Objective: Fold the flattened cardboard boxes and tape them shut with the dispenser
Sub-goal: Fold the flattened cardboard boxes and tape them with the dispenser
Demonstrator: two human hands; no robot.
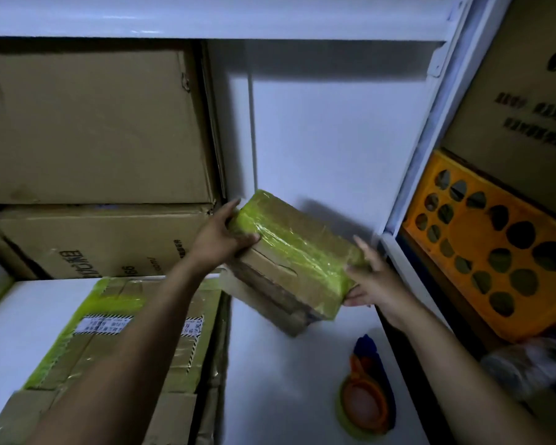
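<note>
A small cardboard box [289, 255] wrapped in yellow-green tape hangs tilted above the white surface [280, 380]. My left hand [220, 234] grips its far left corner, thumb over the top. My right hand [371, 277] holds its near right end, fingers curled round the edge. Under it lies another small brown box [264, 300], partly hidden. The tape dispenser [368, 396], blue and orange with a yellow-green roll, lies on the white surface in front of the boxes.
A larger taped box with labels [116, 342] sits at the lower left. Big cardboard cartons [90, 130] are stacked behind on the left. An orange plastic crate [491, 245] and a printed carton [523, 101] stand at the right.
</note>
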